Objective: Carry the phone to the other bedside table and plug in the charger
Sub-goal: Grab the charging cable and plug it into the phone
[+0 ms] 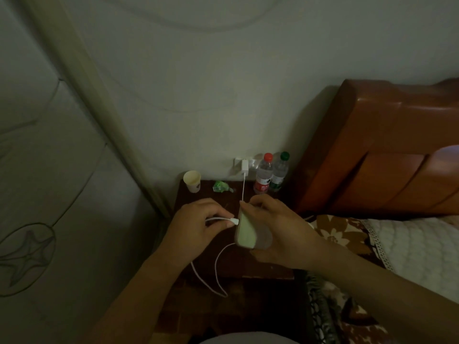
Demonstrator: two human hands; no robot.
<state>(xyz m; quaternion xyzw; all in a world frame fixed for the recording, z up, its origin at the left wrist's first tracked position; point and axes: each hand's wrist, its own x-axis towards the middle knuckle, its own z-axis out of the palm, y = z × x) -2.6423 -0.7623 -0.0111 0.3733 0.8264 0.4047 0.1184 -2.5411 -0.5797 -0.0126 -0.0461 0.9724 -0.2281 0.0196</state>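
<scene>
Above the dark tabletop (198, 256), the phone (246, 232) is gripped on edge in the right hand (275, 229), its port turned leftward. The cable plug (234, 221) is pinched in the left hand (196, 224), just beside the port, apparently for insertion.

It is a dim bedroom in a home, shown by the wooden headboard (387, 150), the bed (409, 247) with a flower-pattern blanket, and a small dark desk (198, 202) carrying water bottles (264, 173) and a paper cup (192, 180).
</scene>
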